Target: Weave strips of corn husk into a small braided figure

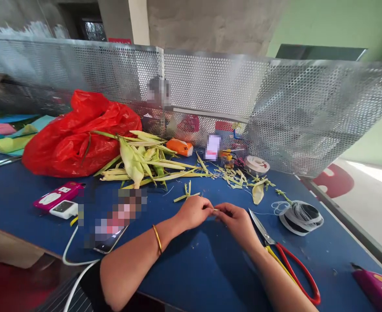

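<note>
The left hand (194, 211) and right hand (238, 222) meet near the middle of the table (194, 273), the fingertips of both pinched on a small leaf strip (216, 210). Scissors (270, 241) lie just beside the right wrist. A thread spool (301, 216) sits farther right. Beyond lie leaves (145, 162) and, toward the far left corner, a red bag (76, 134).

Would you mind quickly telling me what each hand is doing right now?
Left hand: closed, pinching one end of a small pale strip.
Right hand: closed, pinching the other end of it.
</note>
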{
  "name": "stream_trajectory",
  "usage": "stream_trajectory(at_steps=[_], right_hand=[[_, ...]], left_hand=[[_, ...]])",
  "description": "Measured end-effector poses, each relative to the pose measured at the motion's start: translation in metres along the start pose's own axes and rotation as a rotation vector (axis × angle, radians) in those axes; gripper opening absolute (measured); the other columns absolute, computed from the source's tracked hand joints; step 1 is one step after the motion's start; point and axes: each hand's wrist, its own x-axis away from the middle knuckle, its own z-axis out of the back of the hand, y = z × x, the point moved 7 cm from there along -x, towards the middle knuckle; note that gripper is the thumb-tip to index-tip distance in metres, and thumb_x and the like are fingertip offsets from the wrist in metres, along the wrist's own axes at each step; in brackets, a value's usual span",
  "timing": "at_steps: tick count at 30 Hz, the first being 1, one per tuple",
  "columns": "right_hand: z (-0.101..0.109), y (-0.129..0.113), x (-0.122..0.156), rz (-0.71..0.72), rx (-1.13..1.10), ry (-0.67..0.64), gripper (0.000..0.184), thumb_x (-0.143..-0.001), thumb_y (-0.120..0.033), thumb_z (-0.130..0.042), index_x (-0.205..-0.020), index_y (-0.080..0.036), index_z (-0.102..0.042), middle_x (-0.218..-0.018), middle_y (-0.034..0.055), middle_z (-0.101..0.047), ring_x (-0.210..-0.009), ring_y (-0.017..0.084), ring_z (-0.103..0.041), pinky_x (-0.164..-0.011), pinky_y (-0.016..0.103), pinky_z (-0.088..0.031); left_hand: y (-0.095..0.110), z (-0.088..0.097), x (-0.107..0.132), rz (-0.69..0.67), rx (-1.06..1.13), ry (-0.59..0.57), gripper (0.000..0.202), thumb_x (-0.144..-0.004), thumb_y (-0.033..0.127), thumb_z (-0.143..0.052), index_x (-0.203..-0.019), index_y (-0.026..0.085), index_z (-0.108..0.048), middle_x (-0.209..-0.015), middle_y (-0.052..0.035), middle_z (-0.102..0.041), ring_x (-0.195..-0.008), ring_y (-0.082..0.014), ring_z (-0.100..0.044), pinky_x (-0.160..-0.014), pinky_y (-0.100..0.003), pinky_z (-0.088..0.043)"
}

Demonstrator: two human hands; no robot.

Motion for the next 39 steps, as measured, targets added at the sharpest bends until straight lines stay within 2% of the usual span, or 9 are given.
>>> stream_trajectory(at_steps=[6,13,19,23,26,28,31,35,39], right_hand=[[0.004,0.000,0.000,-0.016,-0.034,0.041,0.025,-0.078,-0.041,-0.065,-0.076,-0.018,-0.074,-0.065,0.0026,-0.069,-0.062,0.017,-0.060,-0.060,0.026,-0.043],[0.009,-0.007,0.006,0.094,0.214,0.127,0.027,-0.085,-0.037,-0.054,-0.075,-0.019,-0.071,-0.069,0.0029,-0.069,-0.064,0.017,-0.059,-0.059,0.025,-0.040],[0.011,-0.016,0.002,0.107,0.240,0.132,0.034,-0.091,-0.040,-0.045,-0.089,-0.018,-0.072,-0.081,0.0055,-0.073,-0.070,0.019,-0.065,-0.065,0.028,-0.047],[0.045,-0.029,0.025,0.091,0.724,0.191,0.039,-0.092,-0.035,-0.044,-0.122,-0.018,-0.061,-0.108,0.0101,-0.071,-0.092,0.026,-0.068,-0.076,0.034,-0.049],[0.082,-0.002,0.062,-0.152,1.227,0.157,0.033,-0.086,-0.025,-0.050,-0.114,-0.018,-0.064,-0.101,0.0136,-0.070,-0.090,0.031,-0.069,-0.072,0.038,-0.048],[0.099,0.025,0.086,-0.291,1.320,0.080,0.026,-0.085,-0.026,-0.049,-0.104,-0.019,-0.066,-0.092,0.0119,-0.069,-0.083,0.031,-0.069,-0.067,0.037,-0.048],[0.110,0.048,0.099,-0.279,1.297,0.064,0.042,-0.083,-0.021,-0.046,-0.123,-0.018,-0.059,-0.098,0.0125,-0.068,-0.094,0.029,-0.068,-0.075,0.036,-0.049],[0.118,0.059,0.091,-0.355,1.187,0.077,0.058,-0.081,-0.025,-0.048,-0.137,-0.012,-0.049,-0.105,0.0167,-0.069,-0.085,0.031,-0.069,-0.070,0.037,-0.048],[0.119,0.055,0.093,-0.318,0.766,0.246,0.059,-0.083,-0.041,-0.050,-0.137,-0.016,-0.051,-0.079,0.0074,-0.069,-0.063,0.025,-0.065,-0.055,0.032,-0.046]], left_hand=[[0.005,0.000,0.003,-0.002,0.033,-0.009,0.021,-0.081,0.028,-0.055,-0.075,0.017,-0.073,-0.070,-0.0016,-0.068,-0.066,-0.0145,-0.058,-0.060,-0.025,-0.033],[-0.004,-0.010,-0.001,0.055,0.248,-0.042,0.020,-0.076,0.032,-0.061,-0.075,0.016,-0.073,-0.065,-0.0021,-0.066,-0.063,-0.0154,-0.058,-0.058,-0.024,-0.037],[-0.003,-0.008,-0.002,0.060,0.371,-0.006,0.021,-0.077,0.032,-0.061,-0.074,0.015,-0.073,-0.067,-0.0026,-0.068,-0.061,-0.0142,-0.058,-0.058,-0.024,-0.041],[-0.001,-0.006,0.000,0.149,0.486,0.006,0.020,-0.076,0.030,-0.062,-0.068,0.014,-0.071,-0.068,-0.0036,-0.068,-0.056,-0.0111,-0.053,-0.056,-0.023,-0.040],[-0.001,-0.007,0.002,0.244,0.620,-0.001,0.018,-0.076,0.029,-0.064,-0.067,0.014,-0.069,-0.071,-0.0052,-0.069,-0.055,-0.0089,-0.051,-0.054,-0.022,-0.040],[-0.002,-0.009,0.003,0.279,0.690,0.001,0.018,-0.077,0.028,-0.064,-0.067,0.013,-0.067,-0.072,-0.0060,-0.069,-0.055,-0.0080,-0.051,-0.054,-0.022,-0.040],[-0.001,-0.013,0.003,0.285,0.739,-0.014,0.019,-0.078,0.029,-0.065,-0.068,0.013,-0.067,-0.074,-0.0066,-0.069,-0.055,-0.0077,-0.051,-0.054,-0.022,-0.040],[-0.001,-0.015,0.004,0.279,0.758,-0.023,0.019,-0.077,0.030,-0.066,-0.069,0.013,-0.068,-0.074,-0.0061,-0.069,-0.055,-0.0076,-0.051,-0.055,-0.022,-0.040],[-0.001,-0.013,0.003,0.257,0.782,-0.001,0.017,-0.077,0.029,-0.065,-0.070,0.013,-0.068,-0.074,-0.0053,-0.069,-0.056,-0.0078,-0.052,-0.056,-0.022,-0.040]])
